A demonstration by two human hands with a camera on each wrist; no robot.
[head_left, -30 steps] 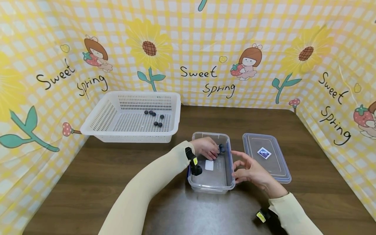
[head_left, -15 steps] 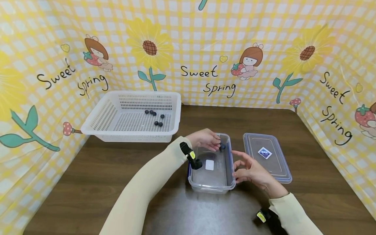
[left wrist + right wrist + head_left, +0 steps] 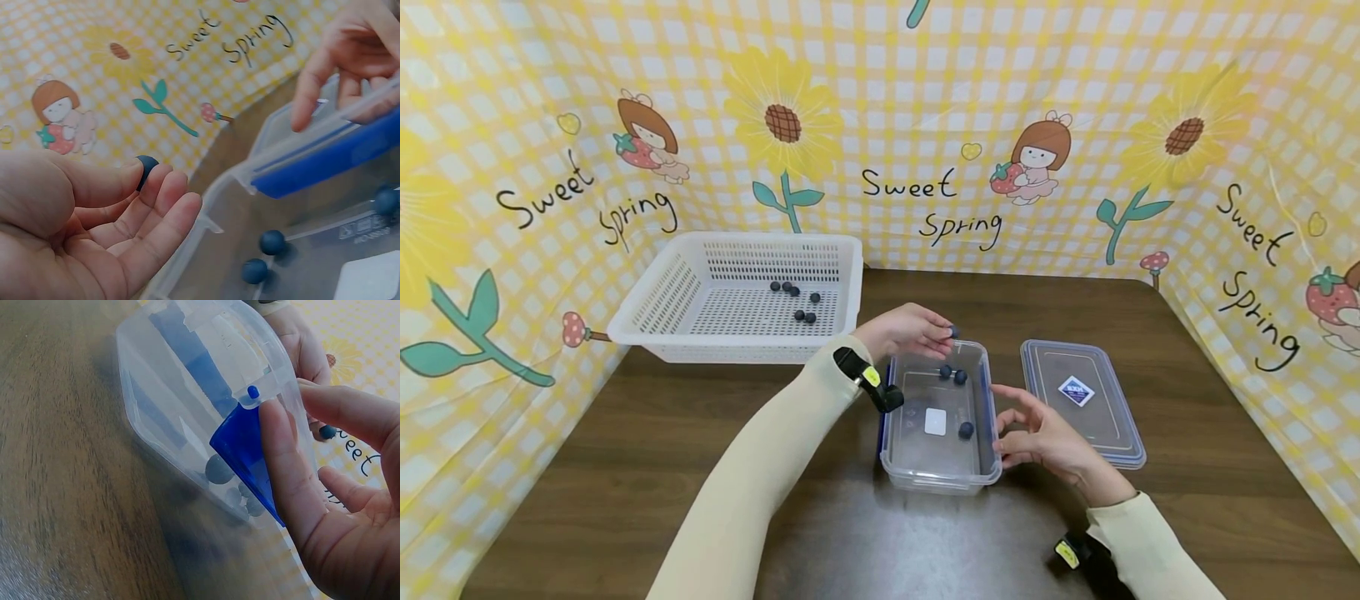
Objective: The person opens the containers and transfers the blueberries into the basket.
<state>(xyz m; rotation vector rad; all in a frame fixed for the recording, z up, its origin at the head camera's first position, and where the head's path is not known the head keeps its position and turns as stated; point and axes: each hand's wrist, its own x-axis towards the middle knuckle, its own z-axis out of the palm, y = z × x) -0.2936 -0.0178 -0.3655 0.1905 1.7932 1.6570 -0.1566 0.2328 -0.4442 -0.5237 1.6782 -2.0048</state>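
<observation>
My left hand (image 3: 917,332) hovers over the far rim of a clear plastic container (image 3: 897,454) and pinches one blueberry (image 3: 953,331) between thumb and forefinger. In the left wrist view that blueberry (image 3: 148,167) sits at the fingertips (image 3: 164,181). Three blueberries (image 3: 960,377) lie inside the container. My right hand (image 3: 1033,433) rests against the container's right side with relaxed, spread fingers. In the right wrist view its thumb (image 3: 278,462) lies on the blue clasp (image 3: 240,440) at the rim.
A white perforated basket (image 3: 647,308) stands at the back left and holds several blueberries (image 3: 793,292). The container's flat lid (image 3: 1105,417) lies right of the container on the brown table. A yellow checked backdrop encloses the table on three sides.
My left hand has lifted out of the container toward its far rim with one blueberry. Three berries it covered now show. The right hand has not moved.
</observation>
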